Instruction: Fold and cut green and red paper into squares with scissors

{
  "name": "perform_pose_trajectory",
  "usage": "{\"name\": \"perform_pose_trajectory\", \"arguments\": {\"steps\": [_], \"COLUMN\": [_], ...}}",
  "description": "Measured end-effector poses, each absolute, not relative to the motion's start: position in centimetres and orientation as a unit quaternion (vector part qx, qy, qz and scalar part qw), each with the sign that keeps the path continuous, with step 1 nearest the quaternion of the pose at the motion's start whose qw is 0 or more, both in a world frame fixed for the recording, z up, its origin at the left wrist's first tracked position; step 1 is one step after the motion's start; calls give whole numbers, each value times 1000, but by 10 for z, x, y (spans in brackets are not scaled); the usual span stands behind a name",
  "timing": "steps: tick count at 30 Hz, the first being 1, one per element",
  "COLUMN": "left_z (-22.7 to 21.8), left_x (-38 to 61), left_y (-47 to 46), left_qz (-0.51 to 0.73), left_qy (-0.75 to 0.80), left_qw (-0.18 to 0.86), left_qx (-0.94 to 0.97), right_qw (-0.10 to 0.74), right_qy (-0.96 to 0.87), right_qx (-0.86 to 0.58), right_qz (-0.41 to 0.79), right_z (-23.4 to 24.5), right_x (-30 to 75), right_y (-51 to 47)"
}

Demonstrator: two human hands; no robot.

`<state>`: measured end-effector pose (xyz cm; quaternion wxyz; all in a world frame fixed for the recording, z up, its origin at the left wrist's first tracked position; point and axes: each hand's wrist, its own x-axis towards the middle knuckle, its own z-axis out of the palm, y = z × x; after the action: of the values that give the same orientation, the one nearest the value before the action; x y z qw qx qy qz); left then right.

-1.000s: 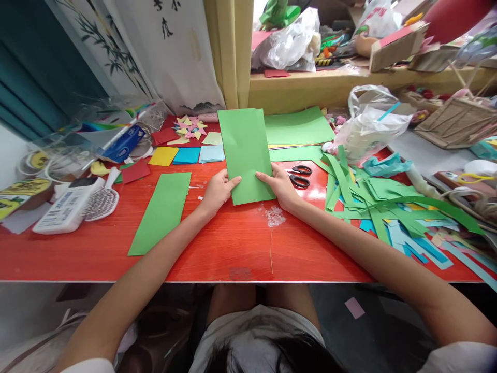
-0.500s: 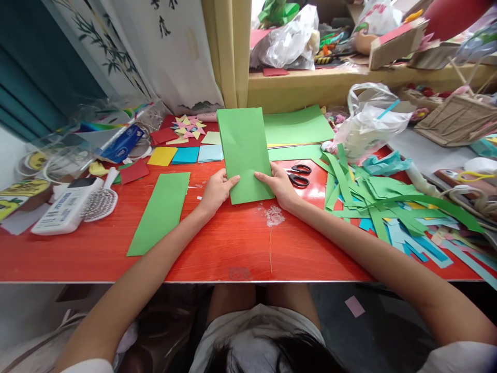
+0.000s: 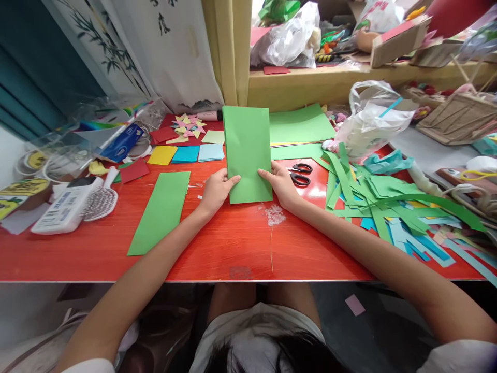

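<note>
A green sheet of paper [image 3: 248, 150], tall and rectangular, is held up over the red table between my two hands. My left hand [image 3: 216, 190] pinches its lower left edge, thumb in front and fingers behind. On the opposite edge my right hand [image 3: 282, 182] grips it the same way, with its fingers partly hidden. A second green paper piece [image 3: 161, 213] lies flat to the left, under no hand. Black-handled scissors [image 3: 301, 174] rest just beyond my right hand, their blades mostly hidden.
Green paper strips [image 3: 373, 194] and blue scraps pile up on the right. Yellow paper [image 3: 161, 155], blue paper [image 3: 185, 154] and a folded paper star [image 3: 189, 126] lie at the back. A hairbrush [image 3: 101, 199] and a white box [image 3: 67, 206] sit left. A plastic bag [image 3: 375, 124] stands back right.
The held green paper has turned slightly more upright, its top edge shifting to the right. Both hands keep their hold, and the things on the table stay put.
</note>
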<state>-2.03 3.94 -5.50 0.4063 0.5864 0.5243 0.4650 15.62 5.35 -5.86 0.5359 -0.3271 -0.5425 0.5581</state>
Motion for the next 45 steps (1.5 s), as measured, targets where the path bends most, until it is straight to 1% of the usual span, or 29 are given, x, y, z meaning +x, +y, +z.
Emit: {"name": "perform_pose_trajectory", "arguments": {"steps": [4,8,16,21,24,25,27,28,30,31,32,34,38,39,42,45], "left_z": [-52,-52,-52,-45,-47,-49,-53,-55,-59,-60,-61,-62,-63,-62,-60,-57], "left_x": [-21,-22,-19,-20,-22,-23,-24,-24,-23,-23,-23,-22,-22,-22,-21,-19], "left_y": [39,40,39,35,36,37,40,41,43,44,44,44,43,42,41,41], "left_qz": [466,479,501,437,432,443,464,469,477,481,485,494,500,503,520,540], "left_qy": [530,510,455,458,486,495,518,529,545,547,545,539,534,534,526,510], "left_qw": [386,406,514,585,575,561,526,508,483,476,471,464,457,457,465,473], "left_qx": [594,588,527,507,497,493,491,491,492,493,496,501,507,503,486,474], "right_qw": [544,548,527,516,456,420,342,285,140,97,71,56,117,122,94,78], "right_qy": [-548,-553,-566,-593,-673,-711,-774,-795,-821,-826,-830,-836,-825,-821,-811,-795], "right_qx": [-318,-315,-339,-344,-323,-330,-401,-441,-503,-521,-525,-524,-541,-549,-571,-591], "right_qz": [550,542,535,513,485,457,349,305,230,194,175,153,114,101,86,114], "right_z": [-60,-61,-60,-58,-42,-33,-16,-9,1,2,2,-5,-23,-26,-29,-23], "right_x": [155,155,157,157,168,176,198,212,239,251,260,273,276,275,272,271], "right_y": [54,54,52,53,57,59,63,65,67,67,66,64,61,61,61,58]}}
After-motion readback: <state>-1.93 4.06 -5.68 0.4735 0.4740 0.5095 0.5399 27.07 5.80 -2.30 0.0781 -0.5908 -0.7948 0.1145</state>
